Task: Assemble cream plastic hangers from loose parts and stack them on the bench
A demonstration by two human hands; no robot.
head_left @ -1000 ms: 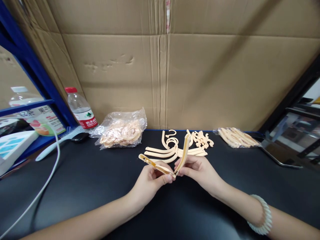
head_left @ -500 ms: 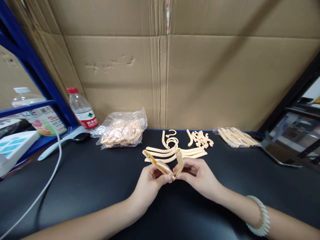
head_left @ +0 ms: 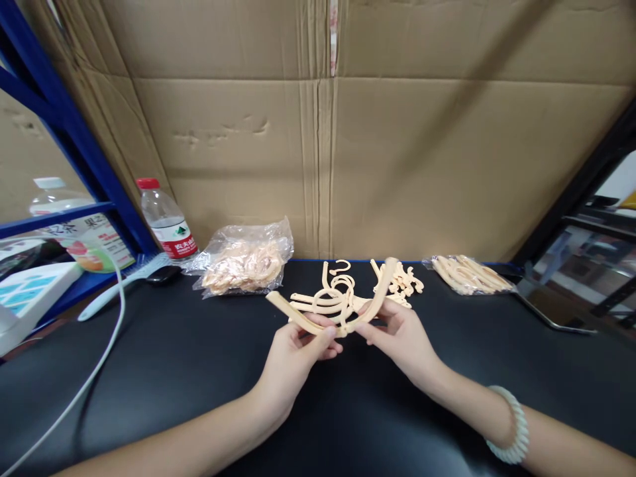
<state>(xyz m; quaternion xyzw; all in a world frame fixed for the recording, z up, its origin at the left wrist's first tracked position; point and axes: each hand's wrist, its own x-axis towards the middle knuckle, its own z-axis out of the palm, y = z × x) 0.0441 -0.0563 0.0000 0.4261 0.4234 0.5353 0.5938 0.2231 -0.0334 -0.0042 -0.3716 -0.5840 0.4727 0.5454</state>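
Note:
My left hand (head_left: pixel 293 361) pinches the left arm of a beige plastic hanger (head_left: pixel 381 291) near its middle joint. On the other side of that joint, my right hand (head_left: pixel 405 338) grips the right arm, which slants up and to the right. A curved hook piece (head_left: pixel 322 299) rises from the joint. Behind the hands, several long beige strips (head_left: pixel 303 298) and curved hooks lie on the black table (head_left: pixel 199 397). Small curved pieces (head_left: pixel 410 281) form a pile to the right of them.
A clear bag of beige parts (head_left: pixel 243 265) is at the back left, beside a red-capped water bottle (head_left: pixel 171 225). Another bag (head_left: pixel 470 275) lies at the back right. A white cable (head_left: pixel 106 351) and a light blue brush (head_left: pixel 119 286) are on the left.
The hanger has been turned in my hands: its two arms now spread wide to left and right, and the hook shows above the joint. Both hands have risen slightly.

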